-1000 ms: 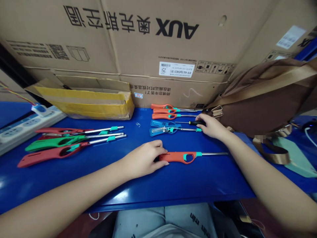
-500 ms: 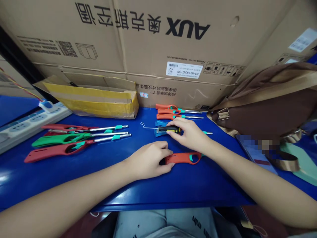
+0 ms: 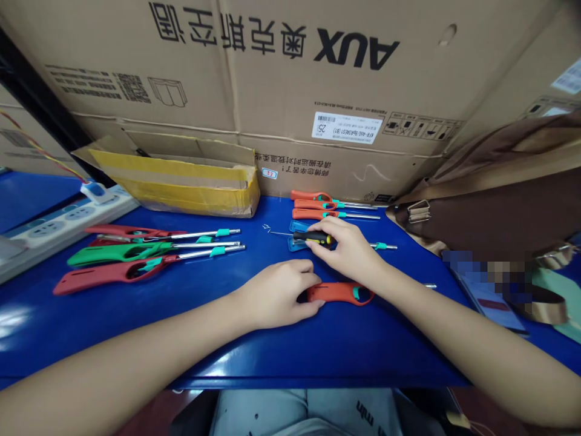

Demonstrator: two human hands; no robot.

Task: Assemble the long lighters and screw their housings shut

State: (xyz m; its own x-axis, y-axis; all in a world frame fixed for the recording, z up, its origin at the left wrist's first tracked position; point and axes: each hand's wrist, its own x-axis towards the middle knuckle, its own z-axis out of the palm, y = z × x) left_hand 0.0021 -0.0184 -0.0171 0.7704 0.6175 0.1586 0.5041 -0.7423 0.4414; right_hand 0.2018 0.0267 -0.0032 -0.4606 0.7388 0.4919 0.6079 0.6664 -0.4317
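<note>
My left hand [image 3: 276, 292] is closed around the butt end of an orange long-nosed lighter [image 3: 340, 293] lying on the blue table [image 3: 318, 345]. My right hand [image 3: 347, 247] crosses above that lighter and grips a small screwdriver [image 3: 318, 237] with a black and yellow handle, its thin shaft pointing left. Under the screwdriver lie blue lighters [image 3: 299, 242], partly hidden by my right hand. Three more orange lighters [image 3: 313, 204] lie behind them near the carton.
Red and green lighters [image 3: 127, 257] lie in a group at the left. A yellow-taped cardboard tray [image 3: 181, 181], a white power strip [image 3: 49, 227] and big AUX cartons [image 3: 290, 91] stand behind. A brown bag [image 3: 499, 200] fills the right side.
My right hand picked up the screwdriver near the bag and carried it left, over the blue lighters. My left hand stayed on the orange lighter.
</note>
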